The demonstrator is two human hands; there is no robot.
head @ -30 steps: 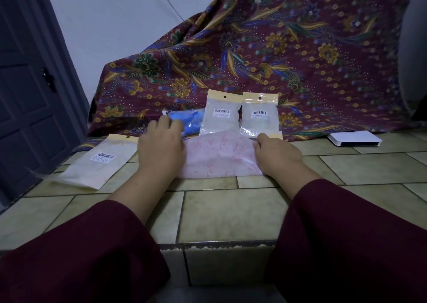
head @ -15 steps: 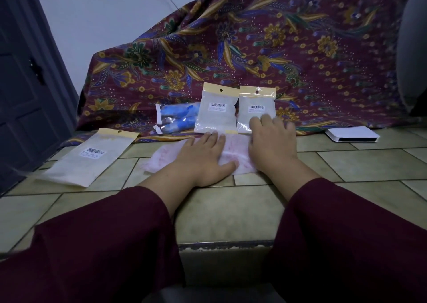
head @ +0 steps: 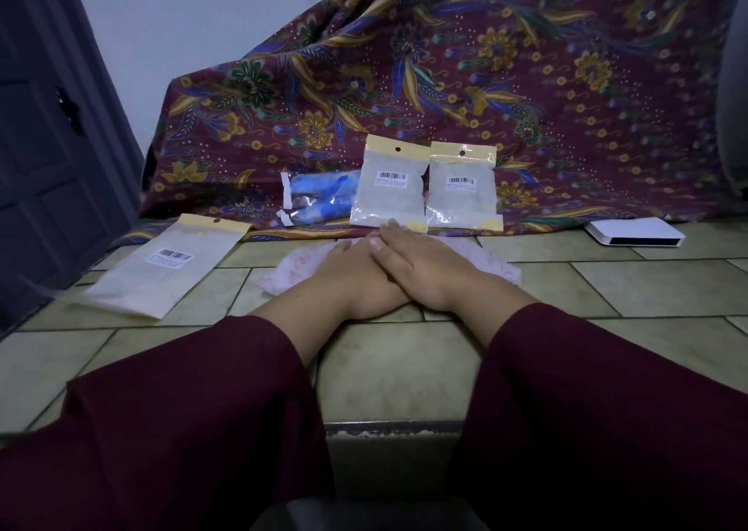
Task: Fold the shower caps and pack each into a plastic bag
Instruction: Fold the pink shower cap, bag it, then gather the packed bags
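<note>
Flat, relaxed fingers of the right hand (head: 421, 265) lie across the left hand (head: 352, 273), both pressing a pink shower cap (head: 297, 267) onto the tiled floor (head: 404, 360); neither hand grasps anything. Just beyond the fingertips, two filled plastic bags (head: 388, 184) lean on a patterned cloth (head: 465, 65), with a blue packet (head: 319, 200) to their left. An empty bag (head: 162, 267) lies flat, well to the left of the hands. A white box (head: 635, 231) sits far right.
</note>
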